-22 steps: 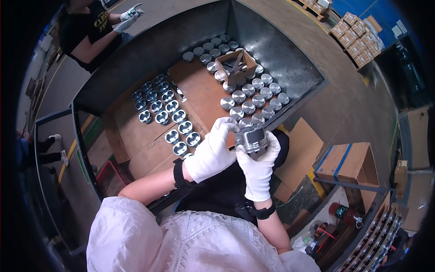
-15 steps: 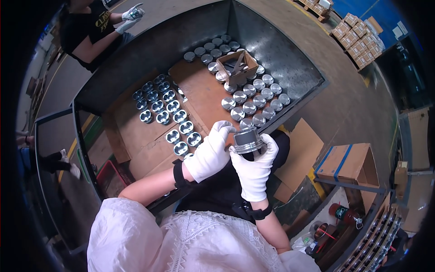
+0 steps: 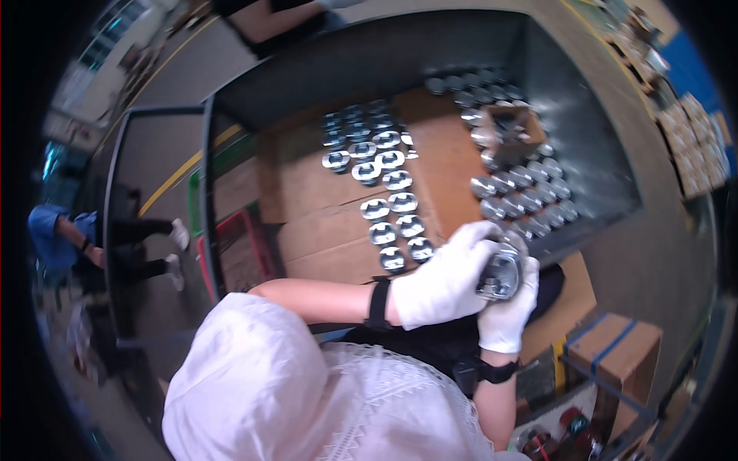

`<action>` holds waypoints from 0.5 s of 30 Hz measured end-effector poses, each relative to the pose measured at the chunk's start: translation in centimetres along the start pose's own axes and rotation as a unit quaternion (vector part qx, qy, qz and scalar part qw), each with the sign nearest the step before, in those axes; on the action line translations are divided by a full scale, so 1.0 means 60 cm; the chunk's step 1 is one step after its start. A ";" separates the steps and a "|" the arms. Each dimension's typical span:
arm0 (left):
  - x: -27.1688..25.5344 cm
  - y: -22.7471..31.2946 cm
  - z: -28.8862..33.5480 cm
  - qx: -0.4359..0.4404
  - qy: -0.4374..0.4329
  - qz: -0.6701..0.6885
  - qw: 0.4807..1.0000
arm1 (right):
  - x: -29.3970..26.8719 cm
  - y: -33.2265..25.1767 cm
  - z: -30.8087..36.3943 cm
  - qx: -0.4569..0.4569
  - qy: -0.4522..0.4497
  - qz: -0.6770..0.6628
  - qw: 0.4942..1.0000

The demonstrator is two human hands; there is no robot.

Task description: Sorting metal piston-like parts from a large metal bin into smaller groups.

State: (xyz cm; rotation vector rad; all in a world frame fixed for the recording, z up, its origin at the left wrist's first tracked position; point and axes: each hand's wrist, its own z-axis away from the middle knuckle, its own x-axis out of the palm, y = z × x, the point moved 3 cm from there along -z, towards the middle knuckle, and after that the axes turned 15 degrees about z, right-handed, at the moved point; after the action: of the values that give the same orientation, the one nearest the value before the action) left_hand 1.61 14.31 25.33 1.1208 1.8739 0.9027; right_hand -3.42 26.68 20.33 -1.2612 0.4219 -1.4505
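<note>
Both hands wear white gloves and black wrist straps. Between them is a shiny metal piston, tipped so that its hollow underside faces me. My left hand closes on its left side, and my right hand grips it from below and the right. Some fingertips are hidden behind the piston. Beyond my hands, a dark metal bin holds more pistons in two groups. Those at the left lie hollow side up on cardboard; those at the right stand with smooth crowns up.
A small open cardboard box sits among the right-hand pistons. Left of the bin are a red crate and a person in blue. Another person's arm shows beyond the bin. At the right, a strapped carton rests on a frame.
The piston has been turned from crown up to hollow underside facing me. My left hand has come onto it. The view has swung left, so the bin appears farther right.
</note>
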 end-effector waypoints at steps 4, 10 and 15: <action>-0.062 -0.093 0.037 -0.061 0.000 -0.058 0.996 | 0.018 -0.017 -0.007 -0.218 -0.058 0.404 0.887; -0.263 -0.402 0.190 -0.359 0.002 -0.323 0.875 | 0.024 0.005 -0.029 -0.307 0.054 0.722 0.618; -0.336 -0.552 0.237 -0.508 0.037 -0.328 0.796 | 0.031 0.033 -0.043 -0.358 0.084 0.777 0.511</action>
State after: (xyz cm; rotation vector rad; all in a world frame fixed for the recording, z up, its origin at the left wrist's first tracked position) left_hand 8.10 -13.53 -4.48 -0.2244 1.2952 1.2578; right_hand -4.29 23.46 18.66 -0.6621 1.8242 0.3210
